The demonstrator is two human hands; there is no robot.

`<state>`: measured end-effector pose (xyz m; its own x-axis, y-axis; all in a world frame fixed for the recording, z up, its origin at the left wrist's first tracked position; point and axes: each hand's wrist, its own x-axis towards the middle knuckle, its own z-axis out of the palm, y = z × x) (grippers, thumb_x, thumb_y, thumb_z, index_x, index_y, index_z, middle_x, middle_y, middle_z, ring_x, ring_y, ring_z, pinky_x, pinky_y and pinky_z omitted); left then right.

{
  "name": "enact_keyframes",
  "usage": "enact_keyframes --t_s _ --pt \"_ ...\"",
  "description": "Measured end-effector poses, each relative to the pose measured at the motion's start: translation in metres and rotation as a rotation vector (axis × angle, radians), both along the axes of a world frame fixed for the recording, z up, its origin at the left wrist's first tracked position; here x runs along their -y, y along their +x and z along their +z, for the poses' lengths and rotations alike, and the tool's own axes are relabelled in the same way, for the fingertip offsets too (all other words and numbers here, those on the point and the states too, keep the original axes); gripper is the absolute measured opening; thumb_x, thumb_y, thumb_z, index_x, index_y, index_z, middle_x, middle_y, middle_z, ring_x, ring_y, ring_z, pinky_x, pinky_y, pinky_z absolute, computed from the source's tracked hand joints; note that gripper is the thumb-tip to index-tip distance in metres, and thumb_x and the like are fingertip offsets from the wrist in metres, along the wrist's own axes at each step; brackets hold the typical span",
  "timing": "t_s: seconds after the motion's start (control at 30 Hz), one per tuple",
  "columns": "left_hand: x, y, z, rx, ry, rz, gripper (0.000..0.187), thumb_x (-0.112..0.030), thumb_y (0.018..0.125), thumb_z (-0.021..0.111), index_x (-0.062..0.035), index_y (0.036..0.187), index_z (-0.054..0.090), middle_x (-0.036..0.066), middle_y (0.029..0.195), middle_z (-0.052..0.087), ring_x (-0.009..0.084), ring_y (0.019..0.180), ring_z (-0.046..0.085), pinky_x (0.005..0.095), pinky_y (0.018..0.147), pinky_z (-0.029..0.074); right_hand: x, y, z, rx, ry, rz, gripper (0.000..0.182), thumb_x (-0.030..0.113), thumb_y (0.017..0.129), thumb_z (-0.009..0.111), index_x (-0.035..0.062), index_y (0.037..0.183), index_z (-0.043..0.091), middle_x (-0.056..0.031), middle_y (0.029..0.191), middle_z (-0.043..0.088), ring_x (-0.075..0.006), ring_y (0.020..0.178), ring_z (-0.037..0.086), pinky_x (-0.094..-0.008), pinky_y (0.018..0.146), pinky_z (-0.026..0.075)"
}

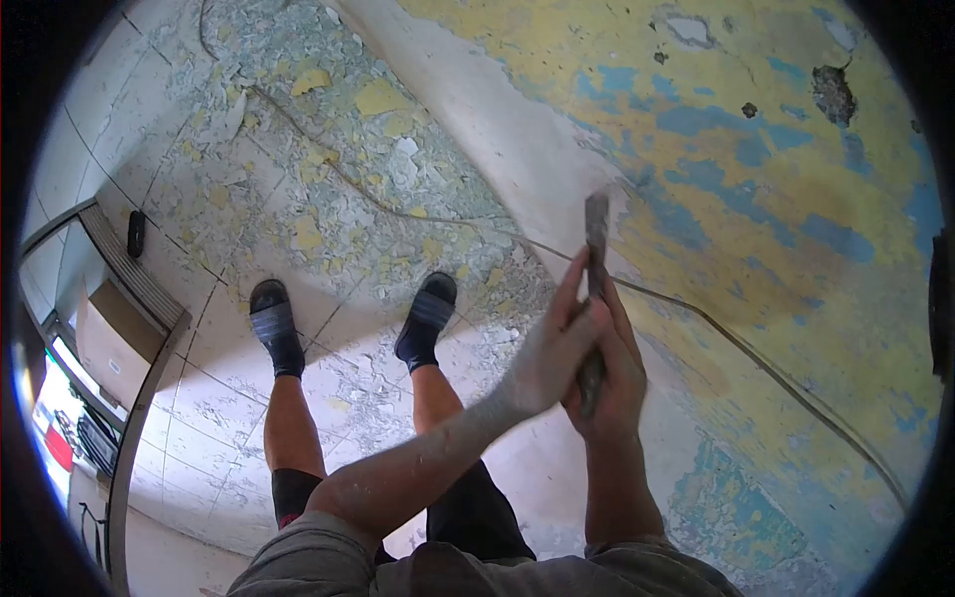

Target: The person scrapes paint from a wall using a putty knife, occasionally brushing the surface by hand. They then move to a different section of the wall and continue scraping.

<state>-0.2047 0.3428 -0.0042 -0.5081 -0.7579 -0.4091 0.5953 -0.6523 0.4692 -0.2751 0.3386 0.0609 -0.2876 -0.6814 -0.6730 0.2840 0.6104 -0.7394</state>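
Both of my hands are closed on a dusty scraper [597,224] held against the wall. My left hand [552,358] grips it from the left, and my right hand [619,383] wraps the handle just beside it. The handle's end shows below my fingers. Its narrow blade points up the frame and lies over a bare whitish strip of wall, at the edge of the peeling yellow and blue paint [716,189]. My hands hide much of the handle.
Paint flakes [368,149] litter the tiled floor [189,398] around my slippers [428,303]. A thin cable [686,303] runs across floor and wall close to my hands. At the left are a framed mirror [149,398] and a small black object [136,234].
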Motion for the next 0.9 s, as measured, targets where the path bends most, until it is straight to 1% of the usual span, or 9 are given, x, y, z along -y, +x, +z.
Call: enact_keyframes --t_s 0.03,0.07,0.2,0.3,0.47,0.6,0.7,0.77,0.9 --pt "-0.005 -0.004 0.016 0.007 0.024 -0.022 0.065 -0.034 0.106 0.039 -0.0096 0.159 0.01 0.019 0.148 0.04 0.0253 0.134 0.042 0.0369 0.113 0.031 -0.002 0.003 0.016 0.02 0.015 -0.134 0.054 0.017 0.105 0.037 -0.0021 0.154 0.025 -0.0166 0.123 0.057 -0.0179 0.098 0.063 -0.0258 0.081 0.053" --pt "-0.011 -0.009 0.028 -0.075 0.061 0.004 0.063 -0.03 0.106 0.042 -0.0097 0.159 0.014 0.02 0.151 0.038 0.0259 0.138 0.039 0.0365 0.114 0.03 -0.01 -0.007 0.035 -0.054 -0.053 0.14 0.054 0.019 0.105 0.037 -0.0038 0.153 0.025 -0.0197 0.144 0.044 -0.022 0.126 0.051 -0.0313 0.104 0.043" --pt "0.007 -0.048 0.016 0.128 0.019 -0.032 0.062 -0.032 0.106 0.04 -0.0036 0.157 0.019 0.019 0.155 0.033 0.0235 0.142 0.033 0.0318 0.115 0.027 0.009 -0.034 0.021 -0.221 0.007 0.139 0.054 0.017 0.105 0.037 -0.0049 0.153 0.025 -0.0209 0.151 0.039 -0.0247 0.136 0.043 -0.0324 0.112 0.035" --pt "0.017 -0.059 -0.005 -0.156 0.182 0.192 0.061 -0.031 0.107 0.038 -0.0019 0.157 0.019 0.019 0.159 0.027 0.025 0.147 0.025 0.0317 0.117 0.022 0.013 -0.047 -0.004 -0.205 0.026 0.22 0.054 0.014 0.105 0.037 -0.0081 0.152 0.023 -0.0203 0.154 0.035 -0.0254 0.139 0.04 -0.0347 0.113 0.034" --pt "-0.018 -0.061 0.016 0.165 -0.051 0.138 0.058 -0.029 0.107 0.035 0.0029 0.154 0.022 0.02 0.152 0.038 0.0276 0.141 0.036 0.0327 0.116 0.025 -0.015 -0.044 0.012 -0.148 -0.127 0.11 0.048 0.016 0.105 0.04 -0.0039 0.149 0.037 -0.0167 0.148 0.045 -0.0233 0.133 0.046 -0.0325 0.112 0.035" --pt "0.051 -0.07 -0.044 0.227 -0.011 0.149 0.059 -0.028 0.107 0.031 0.007 0.153 0.021 0.023 0.154 0.035 0.0287 0.145 0.03 0.0337 0.119 0.021 0.051 -0.059 -0.048 0.005 0.052 0.085 0.049 0.02 0.105 0.041 -0.0051 0.148 0.037 -0.0191 0.148 0.045 -0.025 0.134 0.046 -0.034 0.113 0.033" --pt "0.037 -0.05 -0.056 0.106 0.088 0.198 0.059 -0.03 0.107 0.03 0.0067 0.153 0.021 0.025 0.156 0.031 0.0288 0.148 0.026 0.0337 0.119 0.02 0.031 -0.054 -0.057 -0.425 -0.07 0.556 0.048 0.021 0.107 0.039 -0.0046 0.147 0.039 -0.0174 0.141 0.05 -0.0232 0.13 0.048 -0.031 0.109 0.036" --pt "0.002 -0.038 -0.025 0.348 -0.19 0.078 0.06 -0.031 0.107 0.033 0.0048 0.153 0.023 0.024 0.156 0.031 0.0283 0.147 0.028 0.0329 0.117 0.023 0.002 -0.031 -0.023 -0.188 -0.003 0.167 0.048 0.021 0.107 0.039 -0.0039 0.148 0.037 -0.0168 0.143 0.049 -0.0223 0.131 0.048 -0.0303 0.106 0.039" --pt "0.022 -0.05 0.007 0.154 0.017 -0.028 0.057 -0.027 0.106 0.037 0.0002 0.154 0.026 0.024 0.15 0.04 0.0284 0.142 0.036 0.0315 0.115 0.026 0.008 -0.04 0.005 -0.037 -0.042 -0.037 0.05 0.021 0.107 0.039 -0.0041 0.15 0.033 -0.0171 0.149 0.043 -0.0221 0.134 0.046 -0.0301 0.106 0.041"
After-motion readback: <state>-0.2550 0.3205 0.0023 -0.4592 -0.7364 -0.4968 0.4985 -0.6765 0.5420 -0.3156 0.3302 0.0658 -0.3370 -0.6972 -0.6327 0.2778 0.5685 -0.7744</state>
